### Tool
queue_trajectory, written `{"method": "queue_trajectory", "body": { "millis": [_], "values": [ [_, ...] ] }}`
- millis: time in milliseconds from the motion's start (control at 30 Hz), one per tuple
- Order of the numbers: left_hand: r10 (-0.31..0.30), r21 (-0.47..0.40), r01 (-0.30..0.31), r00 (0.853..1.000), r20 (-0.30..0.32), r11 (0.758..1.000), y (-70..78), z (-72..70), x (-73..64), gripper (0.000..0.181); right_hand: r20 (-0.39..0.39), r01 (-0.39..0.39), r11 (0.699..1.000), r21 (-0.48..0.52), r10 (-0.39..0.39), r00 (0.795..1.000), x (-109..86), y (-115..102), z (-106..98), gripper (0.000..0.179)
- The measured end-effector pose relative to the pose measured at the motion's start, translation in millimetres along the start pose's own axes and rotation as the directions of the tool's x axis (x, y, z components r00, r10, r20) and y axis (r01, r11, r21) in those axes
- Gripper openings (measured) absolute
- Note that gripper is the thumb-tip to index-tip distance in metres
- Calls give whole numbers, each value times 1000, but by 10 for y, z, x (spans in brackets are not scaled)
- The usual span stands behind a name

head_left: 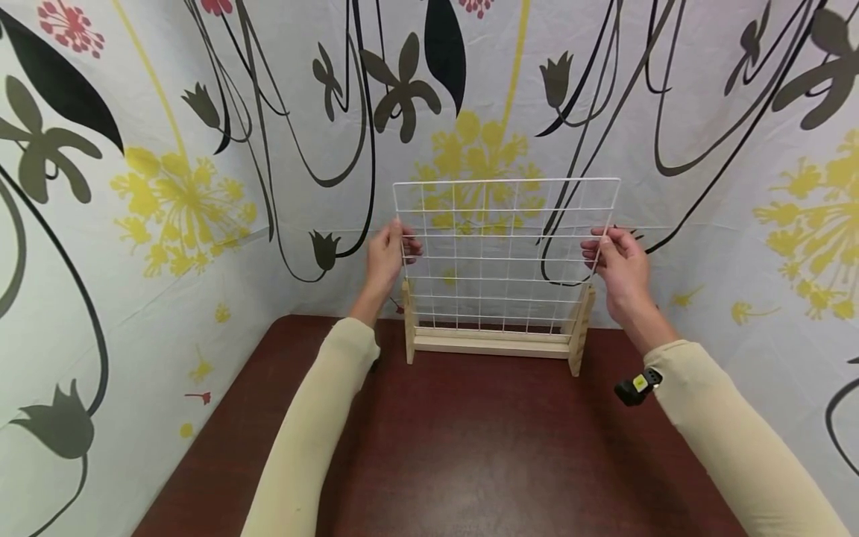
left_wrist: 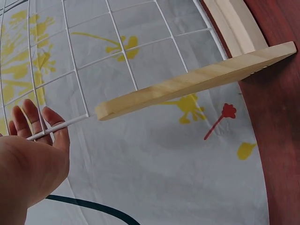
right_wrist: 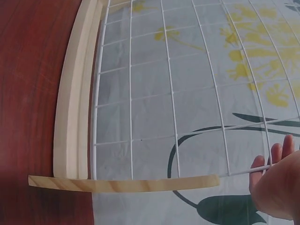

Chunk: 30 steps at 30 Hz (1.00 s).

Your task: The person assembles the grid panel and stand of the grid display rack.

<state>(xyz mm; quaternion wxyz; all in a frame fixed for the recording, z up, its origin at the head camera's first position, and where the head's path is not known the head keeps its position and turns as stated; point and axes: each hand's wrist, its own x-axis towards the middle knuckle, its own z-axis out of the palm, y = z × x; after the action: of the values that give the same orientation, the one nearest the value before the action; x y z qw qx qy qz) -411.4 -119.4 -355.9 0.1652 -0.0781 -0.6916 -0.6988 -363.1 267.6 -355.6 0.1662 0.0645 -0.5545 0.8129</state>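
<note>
A white wire grid panel (head_left: 499, 257) stands upright in a light wooden stand (head_left: 493, 344), its lower part between two wooden side pieces. My left hand (head_left: 387, 257) grips the panel's left edge wire above the left side piece (head_left: 408, 321). On the opposite edge, my right hand (head_left: 620, 268) pinches the wire between thumb and fingers, above the right side piece (head_left: 581, 328). In the left wrist view the fingers (left_wrist: 56, 126) curl around the edge wire. The right wrist view shows the panel's bottom wire along the stand's wooden bar (right_wrist: 72, 98).
The stand rests near the back edge of a dark red-brown table (head_left: 496, 447). Behind and beside it hangs a white cloth (head_left: 302, 186) printed with flowers and stems. A small black device (head_left: 637, 385) sits at the right wrist.
</note>
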Motion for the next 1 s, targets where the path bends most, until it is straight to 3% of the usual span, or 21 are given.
{"method": "queue_trajectory", "body": {
  "millis": [233, 567, 1000],
  "values": [
    [12, 13, -13, 1000, 4, 1000, -89, -26, -32, 61, 26, 11, 998, -58, -10, 1000, -30, 72, -51, 21],
    [6, 34, -7, 1000, 28, 999, -135, -39, -78, 61, 3, 9, 995, -103, -9, 1000, -57, 173, -108, 20],
    [13, 58, -16, 999, 50, 998, -180, -52, -102, 61, 20, 17, 994, -105, -14, 1000, -67, 233, -164, 17]
  ]
}}
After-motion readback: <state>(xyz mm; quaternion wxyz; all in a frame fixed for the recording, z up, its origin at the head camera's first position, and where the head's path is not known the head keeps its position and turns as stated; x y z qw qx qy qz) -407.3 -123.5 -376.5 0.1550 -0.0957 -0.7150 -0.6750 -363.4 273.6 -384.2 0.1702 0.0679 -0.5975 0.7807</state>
